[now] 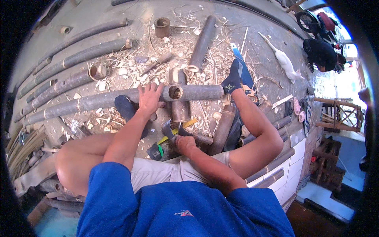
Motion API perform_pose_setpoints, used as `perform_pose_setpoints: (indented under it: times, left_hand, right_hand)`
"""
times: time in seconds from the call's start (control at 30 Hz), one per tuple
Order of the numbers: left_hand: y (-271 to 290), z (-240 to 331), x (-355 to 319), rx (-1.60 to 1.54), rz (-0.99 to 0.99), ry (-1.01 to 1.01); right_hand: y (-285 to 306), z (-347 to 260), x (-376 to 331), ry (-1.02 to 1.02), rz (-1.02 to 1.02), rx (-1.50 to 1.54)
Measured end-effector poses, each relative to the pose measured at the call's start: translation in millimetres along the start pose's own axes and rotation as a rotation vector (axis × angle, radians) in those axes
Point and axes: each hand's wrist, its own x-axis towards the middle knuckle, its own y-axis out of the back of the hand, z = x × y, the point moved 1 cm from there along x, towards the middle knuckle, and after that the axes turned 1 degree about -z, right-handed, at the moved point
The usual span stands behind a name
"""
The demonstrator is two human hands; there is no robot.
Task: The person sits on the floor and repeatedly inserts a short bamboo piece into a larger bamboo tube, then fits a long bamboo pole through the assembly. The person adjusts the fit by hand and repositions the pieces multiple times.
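Note:
A long grey-brown bamboo pole point(98, 100) lies across in front of me, with a hole cut in its upper side near the right end. My left hand point(151, 98) rests on it with fingers spread, left of the hole. Beneath the pole a shorter bamboo piece point(181, 112) runs crosswise. Closer to my body, my right hand point(184, 144) is closed around a hand tool with a curved metal blade point(168, 128); its exact kind is unclear. Beside that hand lies a tape measure point(154, 151) with some yellow tape out. My feet are by the pole.
Wood chips and shavings point(130, 65) cover the floor. More bamboo poles point(75, 57) lie at left, another point(203, 43) ahead. A wooden-handled tool point(160, 61) and a short bamboo ring point(162, 27) lie beyond. At right are a saw handle point(251, 94), a white cat point(286, 63) and sandals point(301, 110).

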Motion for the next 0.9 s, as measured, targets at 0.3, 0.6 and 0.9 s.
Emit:
perform_pose_setpoints:
  times: [0.3, 0.6, 0.9]
  left_hand:
    - [23, -11, 49, -0.08, -0.119, 0.064]
    - [18, -19, 43, -0.091, -0.182, -0.041]
    - [15, -10, 55, -0.198, -0.237, -0.147]
  right_hand:
    - [17, 24, -22, -0.059, 0.155, 0.429]
    - [88, 41, -42, -0.131, 0.587, 1.737]
    - [132, 4, -10, -0.168, 0.518, 2.241]
